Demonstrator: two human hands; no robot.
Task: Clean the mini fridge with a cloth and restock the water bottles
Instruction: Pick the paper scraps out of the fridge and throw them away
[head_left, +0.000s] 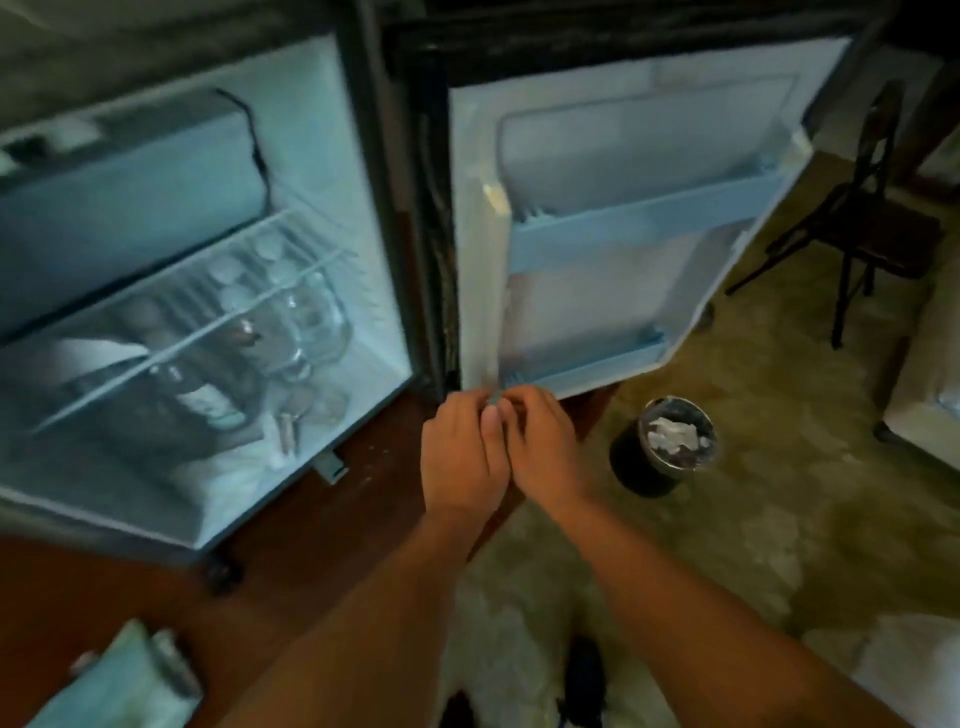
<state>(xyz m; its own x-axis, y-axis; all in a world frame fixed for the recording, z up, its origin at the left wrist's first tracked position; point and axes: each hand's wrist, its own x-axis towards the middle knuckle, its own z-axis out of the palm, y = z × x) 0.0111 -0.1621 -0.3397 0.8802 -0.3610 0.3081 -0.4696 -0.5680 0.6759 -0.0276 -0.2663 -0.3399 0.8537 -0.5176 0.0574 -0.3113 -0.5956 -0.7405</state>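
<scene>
The mini fridge (208, 260) is seen open at 9 o'clock, its top cut off by the frame. Its door (623, 234) is swung wide at 1 o'clock. A dark chair (862, 223) is partly seen at 2 o'clock. A pale bundle (119, 686) at 7 o'clock is cut off; whether it is the cloth cannot be told. A lined bin (665, 447) is stood on the floor at 4 o'clock. Near the centre, the left hand (462, 452) and right hand (543, 447) are pressed together at the door's lower hinge corner, fingers curled; whether anything is pinched cannot be told. Clear water bottles (291, 322) are blurred beneath the wire shelf (171, 351).
</scene>
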